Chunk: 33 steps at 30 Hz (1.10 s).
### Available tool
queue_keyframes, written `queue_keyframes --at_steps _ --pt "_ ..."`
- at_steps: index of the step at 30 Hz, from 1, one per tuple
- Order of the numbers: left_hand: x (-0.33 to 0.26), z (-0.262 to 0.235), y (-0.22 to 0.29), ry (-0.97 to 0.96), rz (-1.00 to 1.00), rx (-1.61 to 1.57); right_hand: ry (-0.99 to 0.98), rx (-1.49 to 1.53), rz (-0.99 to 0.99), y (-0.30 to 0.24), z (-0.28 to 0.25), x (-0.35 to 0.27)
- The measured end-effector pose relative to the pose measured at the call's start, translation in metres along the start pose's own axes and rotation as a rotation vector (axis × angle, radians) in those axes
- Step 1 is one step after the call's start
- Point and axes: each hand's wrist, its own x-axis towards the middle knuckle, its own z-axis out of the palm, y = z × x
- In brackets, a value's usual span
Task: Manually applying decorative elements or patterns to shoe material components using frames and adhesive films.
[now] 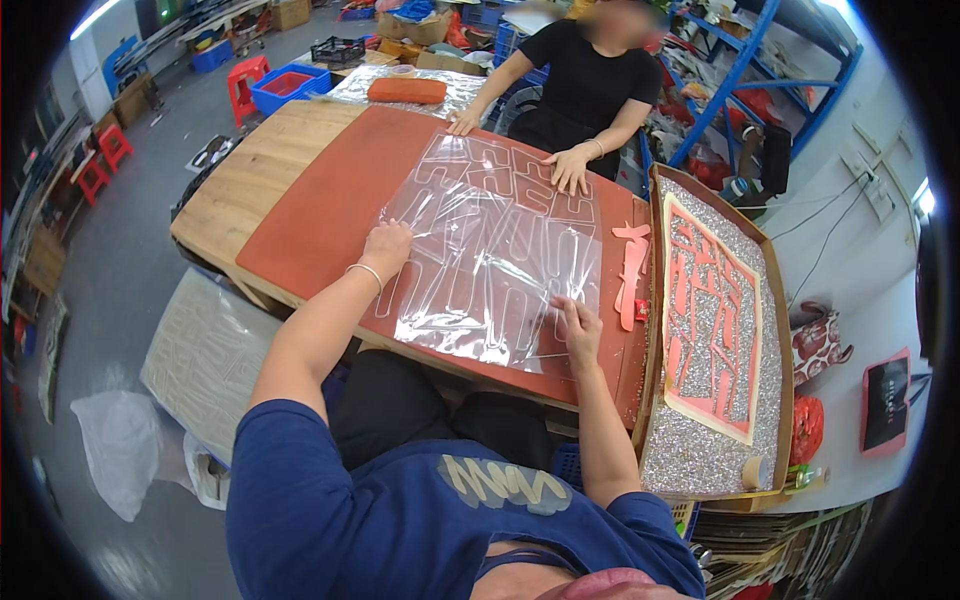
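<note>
A shiny clear plastic film (pixel 470 300) lies over a clear sheet with raised, outlined shapes (pixel 470 165) on a reddish-brown mat (pixel 310 210). My left hand (pixel 388 247) is closed at the film's left edge, fingers pinched on it. Near its lower right part, my right hand (pixel 580 330) pinches the film between thumb and fingers. Across the table, a co-worker's hand (pixel 570 168) rests flat on the sheet's far right corner; their other hand (pixel 464 122) touches the far edge. Glare hides some of the outlines under the film.
Coral-red cut pieces (pixel 632 275) lie on the mat's right side. Beyond them stands a shallow glitter-filled tray (pixel 700 470) holding a framed coral stencil (pixel 750 350). A red-orange block (pixel 407 91) sits behind the mat. Bare wood (pixel 240 165) shows at left.
</note>
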Motion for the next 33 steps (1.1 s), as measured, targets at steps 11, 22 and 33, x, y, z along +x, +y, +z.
queue_keyframes --at_steps 11,22,33 --pt "-0.196 -0.135 -0.003 0.014 0.075 -0.181 -0.051 0.029 -0.062 -0.069 -0.036 -0.185" --pt "-0.314 -0.079 -0.032 0.273 0.028 -0.362 -0.288 -0.035 -0.373 -0.091 -0.043 -0.256" --pt "-0.341 0.0 -0.152 0.453 -0.873 -0.388 -0.285 -0.289 -0.972 -0.149 -0.023 -0.211"
